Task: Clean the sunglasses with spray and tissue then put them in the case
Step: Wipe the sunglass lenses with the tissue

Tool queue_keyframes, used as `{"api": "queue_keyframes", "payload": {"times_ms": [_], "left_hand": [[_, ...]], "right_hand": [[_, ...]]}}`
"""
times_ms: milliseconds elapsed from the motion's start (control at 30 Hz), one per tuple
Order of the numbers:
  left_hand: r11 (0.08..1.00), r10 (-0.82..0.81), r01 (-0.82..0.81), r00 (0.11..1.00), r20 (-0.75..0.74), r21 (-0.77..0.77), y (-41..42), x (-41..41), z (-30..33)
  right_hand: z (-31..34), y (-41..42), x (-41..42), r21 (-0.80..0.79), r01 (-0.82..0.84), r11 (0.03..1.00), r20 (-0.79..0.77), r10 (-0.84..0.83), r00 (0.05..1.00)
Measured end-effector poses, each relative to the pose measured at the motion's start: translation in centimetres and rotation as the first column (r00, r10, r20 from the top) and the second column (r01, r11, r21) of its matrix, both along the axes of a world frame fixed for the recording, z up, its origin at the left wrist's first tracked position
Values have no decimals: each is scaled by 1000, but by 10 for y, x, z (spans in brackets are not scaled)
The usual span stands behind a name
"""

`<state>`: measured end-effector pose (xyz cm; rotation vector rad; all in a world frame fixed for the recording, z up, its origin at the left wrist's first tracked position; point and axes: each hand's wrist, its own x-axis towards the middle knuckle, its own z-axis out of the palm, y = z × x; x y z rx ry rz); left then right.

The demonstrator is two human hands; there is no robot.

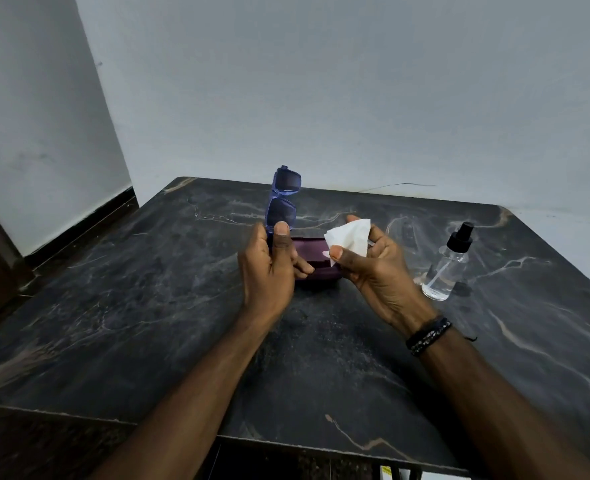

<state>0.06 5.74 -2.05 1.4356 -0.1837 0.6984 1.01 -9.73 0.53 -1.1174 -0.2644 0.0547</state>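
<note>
Left hand (269, 261): was closed around one end of the sunglasses (283, 199), thumb up against the frame, holding them on end above the counter.
Right hand (373, 261): was clamped on a white tissue (349, 237), pinched between thumb and fingers, just beside the left hand but apart from it.
Right wrist: wore dark bracelets (428, 336).
Sunglasses: blue frame, dark lenses, one lens above the other.
Case (316, 259): purple, lay on the counter behind both hands; partly hidden, so open or closed could not be told.
Spray bottle (447, 263): clear with a black top, stood upright to the right.
Counter (148, 306): dark marble with pale veins, set against a pale wall (321, 81).
</note>
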Motion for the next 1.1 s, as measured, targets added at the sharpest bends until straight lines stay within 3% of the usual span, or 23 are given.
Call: {"api": "queue_keyframes", "payload": {"times_ms": [533, 667, 967, 1100], "left_hand": [[988, -151, 153, 983, -102, 10, -5, -2, 5], [994, -111, 111, 988, -109, 0, -6, -1, 4], [999, -18, 21, 996, -85, 27, -4, -6, 9], [999, 4, -1, 997, -72, 40, -1, -5, 10]], "right_hand": [[-11, 7, 0, -214, 88, 973, 102, -67, 993], [-12, 7, 0, -312, 111, 943, 154, -65, 986], [-8, 3, 4, -309, 281, 909, 64, -275, 959], [-9, 2, 8, -332, 357, 873, 102, -342, 934]]}}
